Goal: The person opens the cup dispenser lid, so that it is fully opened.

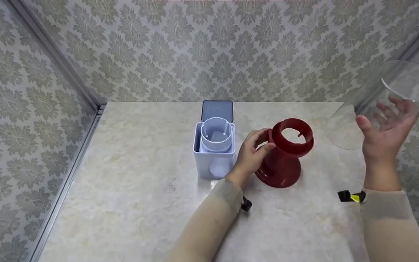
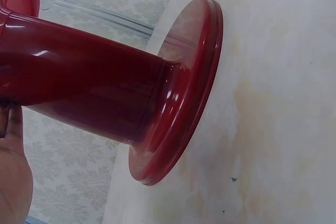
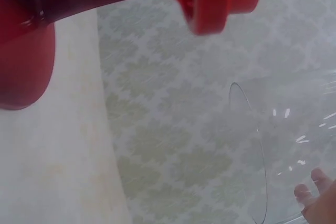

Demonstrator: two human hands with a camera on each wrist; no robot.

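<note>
On the table, a glossy red pedestal stand (image 1: 281, 165) stands upright, with a wide round foot and a ring-shaped open top. My left hand (image 1: 252, 151) grips its upper left side, thumb in front and fingers behind. Up close in the left wrist view, the stand's foot (image 2: 181, 103) rests on the tabletop. To the right, my right hand (image 1: 387, 131) holds a clear plastic cylinder (image 1: 418, 82) raised and tilted in the air, its fingers seen through the wall. The cylinder's open rim (image 3: 262, 166) shows in the right wrist view, apart from the stand.
Left of the stand is a pale blue-white square container (image 1: 204, 165) with a round cup (image 1: 216, 145) set in its top. A dark grey-blue square lid (image 1: 217, 110) stands behind it. Patterned walls (image 1: 202, 47) enclose the pale marbled table (image 1: 129, 182) at the back and sides.
</note>
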